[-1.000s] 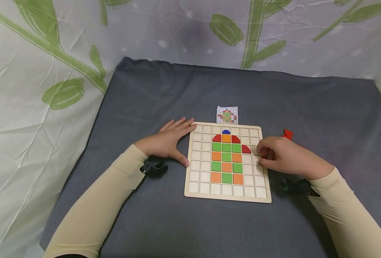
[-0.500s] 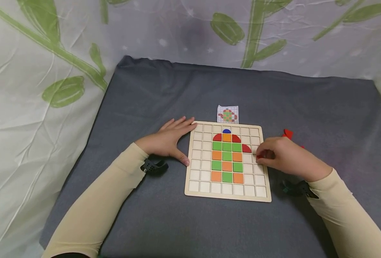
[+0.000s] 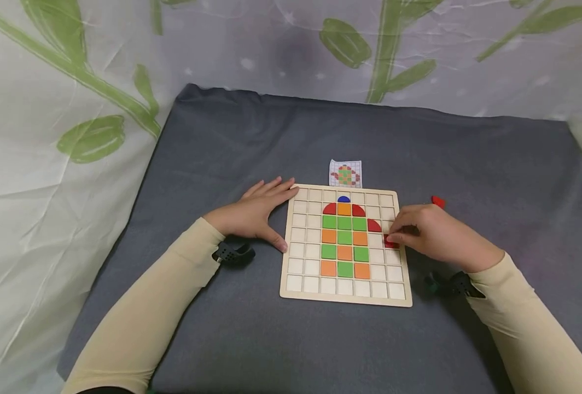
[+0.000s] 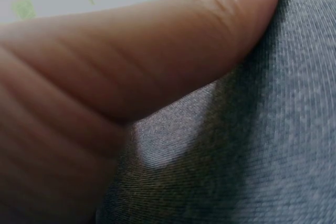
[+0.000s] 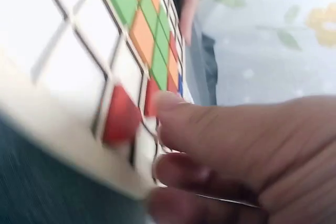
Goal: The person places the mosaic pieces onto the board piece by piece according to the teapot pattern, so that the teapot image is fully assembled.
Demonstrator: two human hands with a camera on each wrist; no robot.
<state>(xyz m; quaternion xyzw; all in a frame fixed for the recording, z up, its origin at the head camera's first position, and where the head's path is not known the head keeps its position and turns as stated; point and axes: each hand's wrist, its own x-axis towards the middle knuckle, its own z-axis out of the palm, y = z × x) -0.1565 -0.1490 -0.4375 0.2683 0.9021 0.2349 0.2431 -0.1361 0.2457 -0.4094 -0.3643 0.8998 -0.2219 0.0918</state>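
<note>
A square wooden grid board (image 3: 345, 298) lies on the grey cloth, with flat green, orange, red and blue pieces in its cells. My left hand (image 3: 251, 216) rests at the board's left edge with fingers spread; its thumb (image 4: 210, 30) fills the left wrist view. At the right edge, my right hand (image 3: 431, 235) is over a small red piece (image 3: 391, 245) in a right-column cell. The right wrist view shows that red piece (image 5: 121, 116) in the grid, with bent thumb (image 5: 194, 124) and fingers beside it, apart from each other. Whether a fingertip touches it is unclear.
A small printed card (image 3: 345, 174) with a coloured grid picture lies just beyond the board's far edge. Another red piece (image 3: 437, 202) is on the cloth behind the right hand, partly hidden by it. A leaf-patterned curtain (image 3: 271, 49) hangs behind the table.
My right hand has shifted slightly left over the board, and the red piece from its fingers is now in a right-column cell. The left hand has stayed in place.
</note>
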